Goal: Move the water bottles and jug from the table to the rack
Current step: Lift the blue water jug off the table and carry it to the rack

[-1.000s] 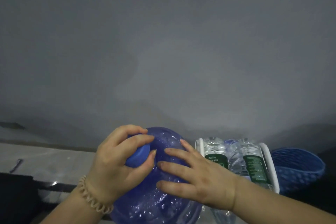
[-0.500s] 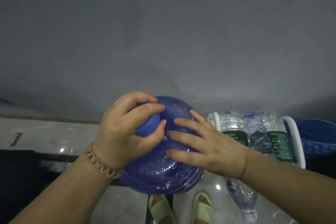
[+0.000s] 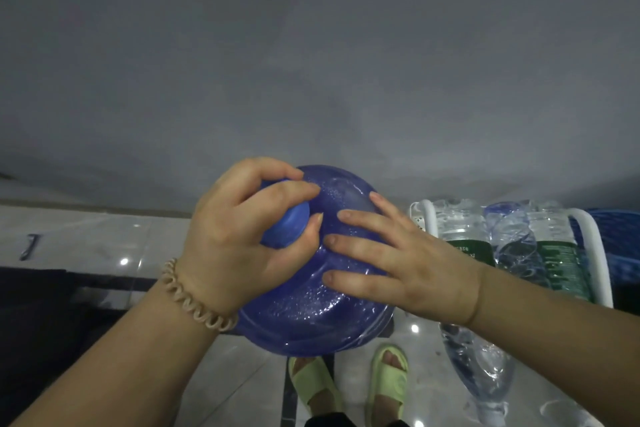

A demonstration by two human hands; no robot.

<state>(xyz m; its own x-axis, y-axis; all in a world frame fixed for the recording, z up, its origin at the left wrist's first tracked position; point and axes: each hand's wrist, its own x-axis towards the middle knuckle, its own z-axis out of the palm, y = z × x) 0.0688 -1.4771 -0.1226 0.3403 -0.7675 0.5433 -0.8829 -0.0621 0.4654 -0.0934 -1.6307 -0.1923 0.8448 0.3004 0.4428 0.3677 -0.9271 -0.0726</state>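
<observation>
A big translucent blue water jug (image 3: pixel 311 319) with a blue cap (image 3: pixel 289 230) is held up in front of me, above the tiled floor. My left hand (image 3: pixel 239 239) is wrapped around the cap and neck. My right hand (image 3: pixel 398 263) lies flat on the jug's shoulder with fingers spread. To the right, clear water bottles with green labels (image 3: pixel 467 246) lie in a white rack (image 3: pixel 588 253). Another clear bottle (image 3: pixel 481 367) hangs below my right forearm.
A grey wall fills the upper view. A blue woven basket (image 3: pixel 623 246) sits right of the rack. A dark surface (image 3: pixel 38 315) is at lower left. My feet in green slippers (image 3: pixel 349 388) stand on the glossy tiles.
The view tilted downward, so the jug, hands and rack now sit higher in the frame and my feet show. Both hands kept the same hold on the jug.
</observation>
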